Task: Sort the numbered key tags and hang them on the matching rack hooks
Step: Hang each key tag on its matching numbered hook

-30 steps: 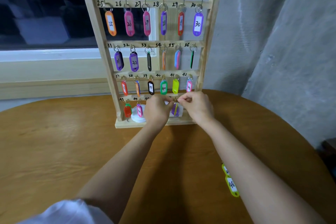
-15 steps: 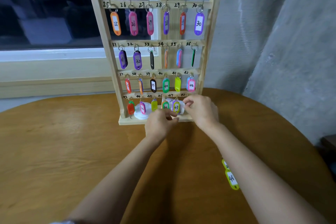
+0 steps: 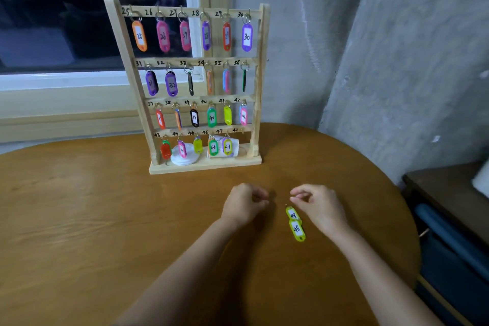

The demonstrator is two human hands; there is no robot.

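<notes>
At twelve o'clock on the brown counter (image 3: 92, 219), before the window (image 3: 79, 8), the wooden rack (image 3: 258, 82) stands upright with four rows of hooks numbered 25 to 48, and coloured tags hang along every row. On the bottom row, tag 46 (image 3: 213, 147) and tag 47 (image 3: 227, 146) hang side by side toward the three o'clock end. A stack of white discs (image 3: 185, 157) sits behind that row. At six o'clock from the rack, both hands are low over the counter and apart from each other. The left hand (image 3: 244, 205) has its fingers loosely curled, with nothing seen in them. The right hand (image 3: 318, 206), at three o'clock of the left, is likewise loosely curled and holds nothing visible. Two yellow-green tags, both marked 48, lie flat end to end on the counter at eight o'clock of the right hand and just beside it: the upper tag (image 3: 292, 213) and the lower tag (image 3: 297, 230). Contact between the right hand and the upper tag's ring cannot be determined.
</notes>
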